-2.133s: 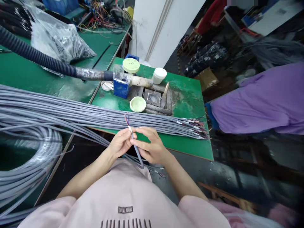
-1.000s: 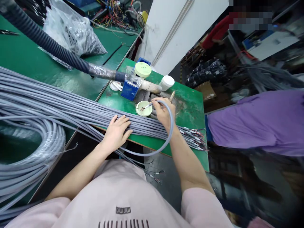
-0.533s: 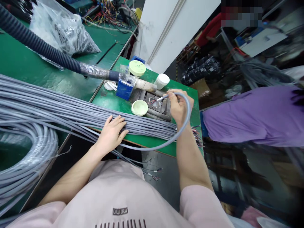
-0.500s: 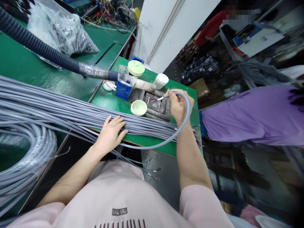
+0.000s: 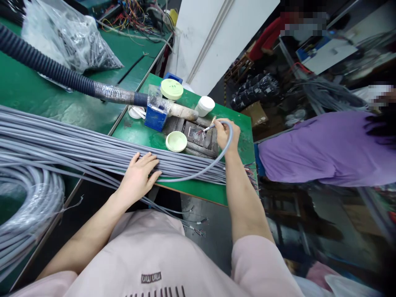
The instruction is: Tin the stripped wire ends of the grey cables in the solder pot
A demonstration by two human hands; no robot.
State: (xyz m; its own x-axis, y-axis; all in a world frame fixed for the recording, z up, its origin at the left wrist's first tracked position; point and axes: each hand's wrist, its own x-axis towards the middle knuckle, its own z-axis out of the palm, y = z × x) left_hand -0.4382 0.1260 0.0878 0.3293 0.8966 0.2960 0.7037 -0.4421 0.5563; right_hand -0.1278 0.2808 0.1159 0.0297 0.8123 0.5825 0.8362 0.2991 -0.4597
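My right hand (image 5: 228, 136) is closed on a grey cable (image 5: 213, 167) near its stripped end, and the cable bends in a loop back toward my left hand. Its thin bare wires (image 5: 201, 132) are over the dark square pot (image 5: 198, 134) in the block on the bench. With fingers stretched out, my left hand (image 5: 140, 175) lies flat on the bundle of grey cables (image 5: 93, 144). Beside the pot stands a small pale green dish (image 5: 176, 141). The bundle's frayed wire ends (image 5: 250, 175) lie past my right forearm.
A ribbed black hose (image 5: 55, 66) reaches toward the pot, next to a blue box (image 5: 154, 117). Behind stand a white tub (image 5: 205, 105) and a green-lidded tub (image 5: 171, 88). Coiled cable (image 5: 46, 198) lies left. A person in purple (image 5: 315, 152) is at right.
My right hand has moved slightly, and the loop of cable is smaller and higher. The wire ends remain at the pot. My left hand stays on the bundle; the whole view has shifted slightly.
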